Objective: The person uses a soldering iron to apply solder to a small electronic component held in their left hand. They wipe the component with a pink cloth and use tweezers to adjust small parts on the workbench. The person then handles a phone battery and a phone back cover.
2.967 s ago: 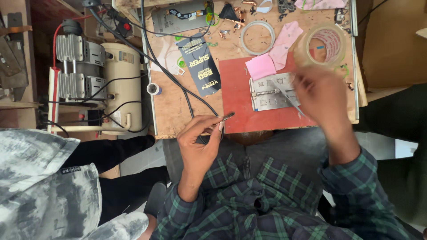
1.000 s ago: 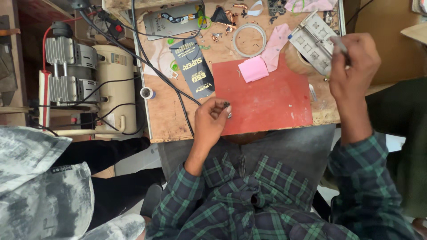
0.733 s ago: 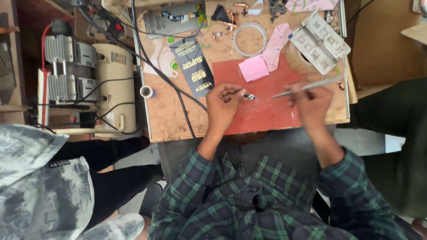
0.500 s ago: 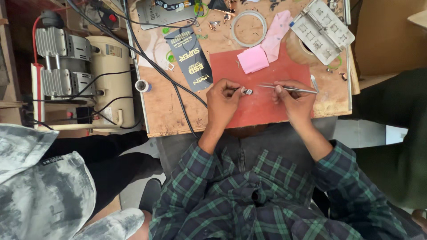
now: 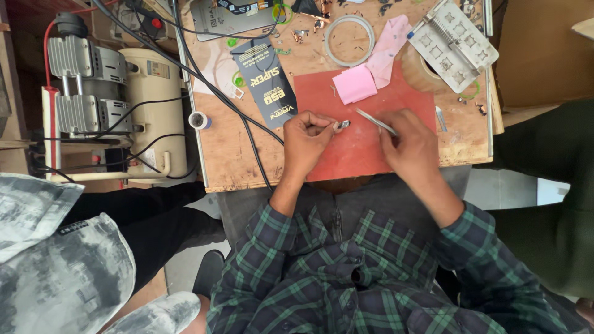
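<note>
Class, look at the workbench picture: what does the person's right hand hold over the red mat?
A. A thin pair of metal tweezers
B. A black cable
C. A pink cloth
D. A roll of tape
A: the right hand grips thin metal tweezers over the red mat, tips pointing toward the small part pinched in the left hand.

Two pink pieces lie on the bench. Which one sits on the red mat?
The square, brighter pink pad lies on the red mat at its top edge. The paler, longer pink piece lies up and to its right, mostly on the wooden bench.

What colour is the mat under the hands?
The mat is red, seen clearly in the head view beneath both hands.
</note>
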